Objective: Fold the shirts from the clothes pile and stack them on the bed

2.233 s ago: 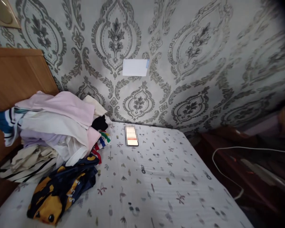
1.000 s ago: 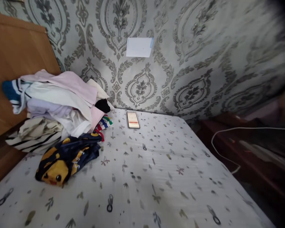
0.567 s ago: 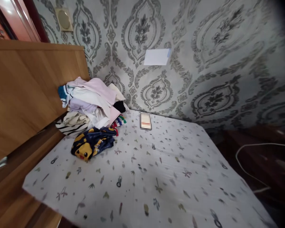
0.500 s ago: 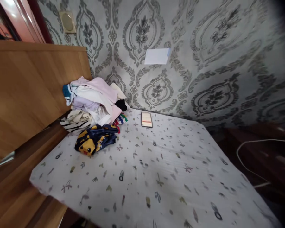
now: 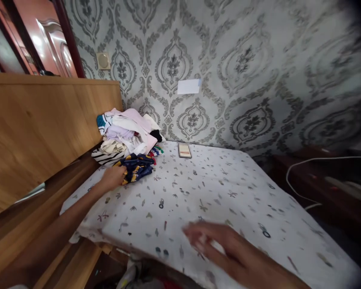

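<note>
Just beyond our left wrist, we are gripping 1 navy-and-yellow garment [image 5: 140, 166] at its near edge.
Our left hand [image 5: 113, 178] is closing in a fist around the bunched cloth, probably there because that edge is lying nearest us, in front of the clothes pile [image 5: 129, 124]. Behind the fist, the pile is leaning close to the wooden panel [image 5: 54, 128], which is likely keeping it heaped. Our right hand [image 5: 225, 249] is blurring over the patterned sheet [image 5: 183, 200], half open, fingers loosely curling; we are seeing nothing clearly held. Beyond both hands, 1 phone-like device [image 5: 185, 151] is lying flat, right of the garment, apart from our fingers.
</note>
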Available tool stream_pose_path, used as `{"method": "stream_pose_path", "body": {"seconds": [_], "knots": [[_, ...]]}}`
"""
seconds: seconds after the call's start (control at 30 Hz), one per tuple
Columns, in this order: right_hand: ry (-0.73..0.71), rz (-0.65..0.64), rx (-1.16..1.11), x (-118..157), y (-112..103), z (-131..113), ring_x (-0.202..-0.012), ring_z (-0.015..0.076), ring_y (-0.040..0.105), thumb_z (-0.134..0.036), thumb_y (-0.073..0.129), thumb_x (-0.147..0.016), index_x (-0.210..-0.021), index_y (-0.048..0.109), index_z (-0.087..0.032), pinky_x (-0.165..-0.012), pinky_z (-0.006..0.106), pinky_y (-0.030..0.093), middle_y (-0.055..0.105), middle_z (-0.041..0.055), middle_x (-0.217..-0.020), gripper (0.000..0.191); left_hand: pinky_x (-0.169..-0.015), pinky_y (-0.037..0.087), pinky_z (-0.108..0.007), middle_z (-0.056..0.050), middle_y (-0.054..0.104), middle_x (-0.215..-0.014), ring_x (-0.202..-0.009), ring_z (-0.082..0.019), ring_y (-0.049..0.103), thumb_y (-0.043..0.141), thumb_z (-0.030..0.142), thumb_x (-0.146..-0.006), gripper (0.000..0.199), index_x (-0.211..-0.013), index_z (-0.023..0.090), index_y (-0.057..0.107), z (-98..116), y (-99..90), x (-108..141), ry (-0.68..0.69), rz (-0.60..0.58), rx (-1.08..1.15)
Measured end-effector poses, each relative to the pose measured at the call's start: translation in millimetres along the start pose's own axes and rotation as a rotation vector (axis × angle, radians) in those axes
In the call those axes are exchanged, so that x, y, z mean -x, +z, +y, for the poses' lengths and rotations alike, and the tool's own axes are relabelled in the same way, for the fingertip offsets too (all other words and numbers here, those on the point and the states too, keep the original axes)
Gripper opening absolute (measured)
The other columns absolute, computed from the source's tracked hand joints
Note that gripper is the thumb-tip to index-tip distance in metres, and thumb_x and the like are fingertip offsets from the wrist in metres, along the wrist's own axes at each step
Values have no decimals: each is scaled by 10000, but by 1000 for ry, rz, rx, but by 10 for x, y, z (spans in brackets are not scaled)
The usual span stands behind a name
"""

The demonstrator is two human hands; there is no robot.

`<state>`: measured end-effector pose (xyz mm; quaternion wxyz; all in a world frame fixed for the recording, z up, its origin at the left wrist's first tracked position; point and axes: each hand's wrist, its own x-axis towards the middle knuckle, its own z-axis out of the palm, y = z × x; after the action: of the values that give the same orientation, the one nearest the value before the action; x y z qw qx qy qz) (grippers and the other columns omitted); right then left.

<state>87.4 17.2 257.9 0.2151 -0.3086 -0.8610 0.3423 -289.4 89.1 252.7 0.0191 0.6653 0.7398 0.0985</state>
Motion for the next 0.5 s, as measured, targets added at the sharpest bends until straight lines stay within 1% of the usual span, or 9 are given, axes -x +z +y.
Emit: {"method": "stream_pose_path", "body": {"seconds": [0.07, 0.13, 0.17, 0.2, 0.27, 0.33, 0.37, 0.43, 0.5], "knots": [[-82, -42, -83, -476, -4, 1, -1032, 246, 672, -470, 550, -964, -1403, 532, -381, -848, 433, 585, 654, 76, -1295, 448, -687, 489, -311, -66, 656, -797, -803, -236, 635, 504, 305, -901, 195, -840, 168, 628, 48, -220, -79, 121, 6, 232], [-171, 56, -182, -1012, 0, -12, -1208, 281, 585, -501, 648, -892, -1508, 401, -335, -914, 446, 549, 506, 107, -1486, 684, -608, 475, -261, -31, 636, -754, -689, -180, 609, 526, 431, -897, 287, -856, 169, 636, 205, -499, -122, 256, 36, 617], [-202, 113, -224, -1262, 0, -17, -1228, 287, 562, -503, 731, -817, -1520, 376, -312, -935, 441, 534, 484, 111, -1502, 810, -575, 471, -246, -25, 635, -745, -645, -161, 598, 559, 488, -878, 332, -854, 166, 637, 316, -641, -135, 289, 52, 790], [-225, 156, -271, -1480, -8, -17, -1194, 276, 573, -493, 778, -760, -1499, 402, -292, -938, 422, 527, 522, 104, -1461, 853, -549, 470, -235, -22, 637, -740, -615, -147, 592, 594, 514, -856, 354, -838, 164, 636, 436, -772, -147, 302, 83, 921], [-230, 252, -378, -1776, -72, 0, -1003, 239, 630, -510, 749, -749, -1274, 591, -226, -857, 368, 534, 680, 64, -1151, 617, -515, 468, -216, -16, 639, -722, -591, -134, 592, 638, 485, -835, 324, -797, 164, 628, 661, -980, -183, 309, 175, 1091], [-198, 320, -414, -1861, -233, 38, -780, 190, 611, -537, 708, -753, -955, 658, -193, -732, 317, 519, 660, 14, -845, 403, -495, 461, -198, -5, 627, -696, -585, -125, 593, 645, 402, -836, 250, -755, 169, 608, 803, -1105, -248, 301, 297, 1199], [-182, 351, -411, -1837, -353, 55, -700, 166, 576, -546, 702, -750, -841, 638, -189, -672, 292, 496, 617, -4, -754, 374, -492, 461, -193, -2, 622, -689, -586, -122, 594, 643, 365, -837, 222, -741, 170, 597, 835, -1141, -292, 291, 350, 1249], [-166, 401, -370, -1718, -643, 68, -607, 131, 507, -556, 708, -742, -729, 593, -190, -583, 254, 440, 553, -22, -667, 384, -497, 472, -195, -4, 620, -687, -587, -120, 594, 648, 318, -825, 185, -737, 171, 579, 838, -1175, -395, 265, 407, 1354], [-174, 431, -272, -1593, -949, 37, -564, 117, 464, -562, 699, -757, -681, 567, -192, -533, 238, 392, 517, -27, -618, 400, -513, 491, -214, -5, 623, -691, -594, -129, 601, 651, 301, -802, 158, -755, 174, 569, 813, -1183, -504, 253, 395, 1457]]}}
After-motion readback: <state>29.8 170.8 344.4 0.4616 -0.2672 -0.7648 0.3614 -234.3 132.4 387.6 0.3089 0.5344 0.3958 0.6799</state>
